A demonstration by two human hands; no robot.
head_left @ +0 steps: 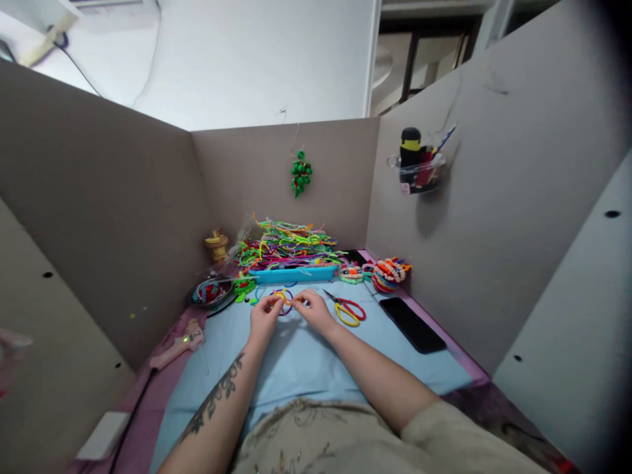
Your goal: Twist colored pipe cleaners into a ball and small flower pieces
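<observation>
Over the blue cloth (296,362), my left hand (264,317) and my right hand (313,309) meet with fingertips pinched. Between them runs an orange pipe cleaner (285,299), bent into a small curve; both hands grip it. Purple and blue pipe cleaner (286,313) forms a ring right by the fingertips; whether it is joined to the orange one I cannot tell. Scissors (349,312) with one red and one yellow handle lie open just right of my right hand. A green pipe-cleaner figure (243,286) sits beyond my left hand.
A blue tray (296,274) heaped with colourful pipe cleaners (291,243) stands at the back. Phone (413,325) and striped craft pieces (389,274) lie right; a dark bowl (211,293) and pink glue gun (180,343) lie left. Grey panels (237,171) enclose the table.
</observation>
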